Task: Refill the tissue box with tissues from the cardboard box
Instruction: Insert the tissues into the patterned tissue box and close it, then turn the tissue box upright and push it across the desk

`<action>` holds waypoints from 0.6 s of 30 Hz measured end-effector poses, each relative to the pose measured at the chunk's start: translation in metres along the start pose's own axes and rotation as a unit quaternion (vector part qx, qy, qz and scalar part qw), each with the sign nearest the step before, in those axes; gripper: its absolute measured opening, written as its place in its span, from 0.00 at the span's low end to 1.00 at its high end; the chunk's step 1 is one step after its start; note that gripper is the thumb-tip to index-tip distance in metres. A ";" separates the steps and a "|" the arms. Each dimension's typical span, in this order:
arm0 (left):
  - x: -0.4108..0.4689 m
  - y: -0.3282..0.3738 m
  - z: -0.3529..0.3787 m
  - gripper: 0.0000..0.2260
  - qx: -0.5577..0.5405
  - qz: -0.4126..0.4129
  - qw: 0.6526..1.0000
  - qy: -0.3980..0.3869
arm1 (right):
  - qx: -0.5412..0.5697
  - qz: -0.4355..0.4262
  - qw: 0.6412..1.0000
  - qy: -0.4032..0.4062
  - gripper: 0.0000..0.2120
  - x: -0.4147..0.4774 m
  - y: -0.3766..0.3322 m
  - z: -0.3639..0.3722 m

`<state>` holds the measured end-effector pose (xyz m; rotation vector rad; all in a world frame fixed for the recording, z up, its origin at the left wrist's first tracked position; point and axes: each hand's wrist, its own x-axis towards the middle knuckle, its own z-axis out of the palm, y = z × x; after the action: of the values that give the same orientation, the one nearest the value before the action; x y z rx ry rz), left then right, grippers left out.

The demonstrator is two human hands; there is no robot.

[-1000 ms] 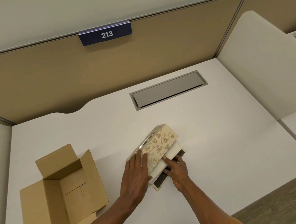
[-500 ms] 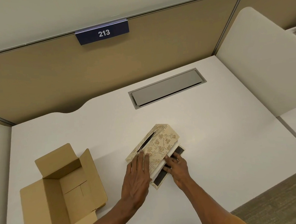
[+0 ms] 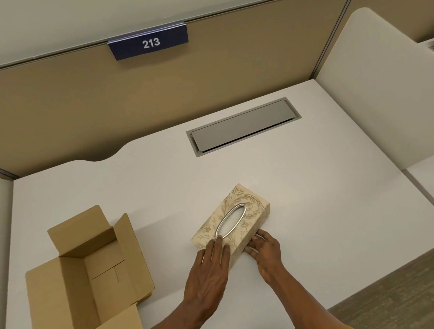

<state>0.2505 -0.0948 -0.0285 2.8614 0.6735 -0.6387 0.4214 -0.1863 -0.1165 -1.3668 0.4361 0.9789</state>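
The floral cream tissue box (image 3: 249, 214) lies flat on the white desk (image 3: 315, 209), its oval metal-rimmed slot facing up with white tissue showing inside. My left hand (image 3: 209, 271) rests palm-down on the box's near top end, fingers together. My right hand (image 3: 264, 249) presses against the box's near right lower edge. The brown cardboard box (image 3: 90, 271) sits open at the left, flaps spread, and its inside looks empty.
A grey metal cable hatch (image 3: 244, 125) is set into the desk at the back. Tan partition walls with a "213" sign (image 3: 150, 42) enclose the rear, and a white divider panel (image 3: 384, 85) stands on the right. Carpet floor shows at lower right.
The tissue box was tipped on its side with its bottom open and white tissue showing; now it has been closed and turned flat, slot up, both hands still on it.
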 end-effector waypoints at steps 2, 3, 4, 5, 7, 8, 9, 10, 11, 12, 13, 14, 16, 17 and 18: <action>0.000 0.000 0.006 0.46 0.016 0.010 1.000 -0.015 | 0.003 0.004 1.000 0.007 0.19 0.001 0.002 -0.004; 0.001 0.001 0.009 0.45 0.019 0.015 1.000 -0.020 | 0.004 0.005 1.000 0.010 0.18 0.001 0.002 -0.005; 0.002 0.001 0.011 0.43 0.018 0.021 0.999 -0.021 | 0.004 0.003 1.000 0.014 0.17 0.000 0.002 -0.007; 0.003 0.001 0.013 0.40 0.017 0.027 0.999 -0.019 | 0.002 0.001 1.000 0.017 0.16 -0.001 0.002 -0.008; 0.005 0.000 0.015 0.33 0.015 0.038 0.999 -0.007 | -0.005 -0.005 1.000 0.022 0.14 -0.002 0.001 -0.009; 0.007 -0.001 0.016 0.30 0.014 0.041 0.999 -0.002 | -0.007 -0.006 1.000 0.023 0.14 -0.003 0.000 -0.009; 0.008 -0.001 0.017 0.29 0.013 0.043 0.999 0.000 | -0.008 -0.008 1.000 0.024 0.13 -0.004 0.000 -0.009; 0.009 -0.002 0.018 0.29 0.013 0.044 0.999 0.002 | -0.008 -0.009 1.000 0.024 0.13 -0.004 0.000 -0.009; 0.010 -0.002 0.020 0.29 0.014 0.046 0.999 0.004 | -0.009 -0.010 1.000 0.026 0.12 -0.005 -0.001 -0.009; 0.011 -0.002 0.021 0.29 0.016 0.046 0.999 0.006 | -0.010 -0.011 0.999 0.028 0.12 -0.005 -0.001 -0.009; 0.011 -0.002 0.022 0.29 0.016 0.046 0.999 0.006 | -0.012 -0.011 0.999 0.030 0.11 -0.005 -0.001 -0.009; 0.011 -0.002 0.022 0.29 0.015 0.046 0.999 0.005 | -0.013 -0.012 0.999 0.031 0.11 -0.006 -0.001 -0.010; 0.012 -0.002 0.024 0.29 0.016 0.044 0.999 -0.002 | -0.017 -0.015 0.999 0.031 0.10 -0.006 -0.001 -0.011; 0.012 -0.002 0.024 0.30 0.016 0.042 0.999 -0.008 | -0.023 -0.018 0.999 0.033 0.10 -0.006 -0.001 -0.013; 0.012 -0.002 0.025 0.31 0.015 0.039 0.999 -0.016 | -0.031 -0.021 0.999 0.037 0.11 -0.005 0.000 -0.014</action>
<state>0.2497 -0.0938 -0.0562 2.8831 0.5480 -0.6867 0.4227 -0.2013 -0.1153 -1.4668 0.4338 0.9170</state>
